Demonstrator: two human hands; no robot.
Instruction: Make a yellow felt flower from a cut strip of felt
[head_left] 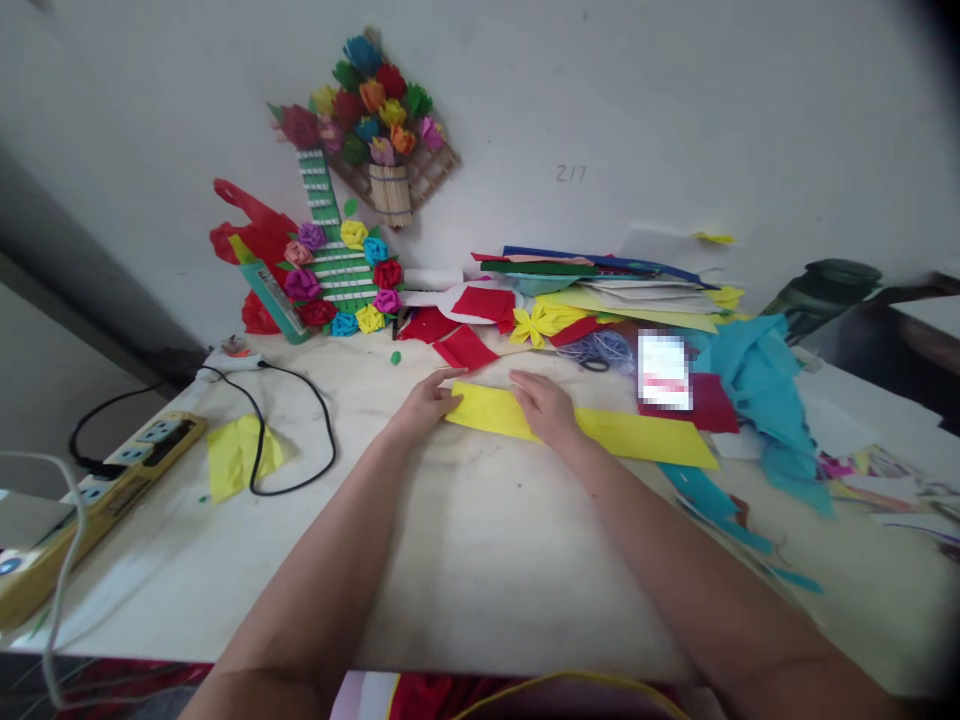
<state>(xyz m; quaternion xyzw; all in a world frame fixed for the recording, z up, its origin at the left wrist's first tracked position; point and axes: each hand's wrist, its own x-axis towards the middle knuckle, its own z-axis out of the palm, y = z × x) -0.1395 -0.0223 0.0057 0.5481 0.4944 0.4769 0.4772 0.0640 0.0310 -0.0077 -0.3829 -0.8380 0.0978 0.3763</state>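
A long strip of yellow paper (645,437) lies across the middle of the table, slanting slightly down to the right. My left hand (429,402) is at its left end, with the thumb on the paper's edge and the fingers bent round it in a pinch. My right hand (549,407) rests over the strip a little further right, fingers stretched out and pointing left, hiding part of the paper. Just beyond my hands lies a red paper piece (466,347).
On the left are a yellow power strip (120,490), a black cable (334,440) and crumpled yellow paper (236,455). A glue bottle (274,298), paper-flower guitar (341,262) and paper stack (600,285) line the wall. Blue crepe paper (772,390) and scraps lie right.
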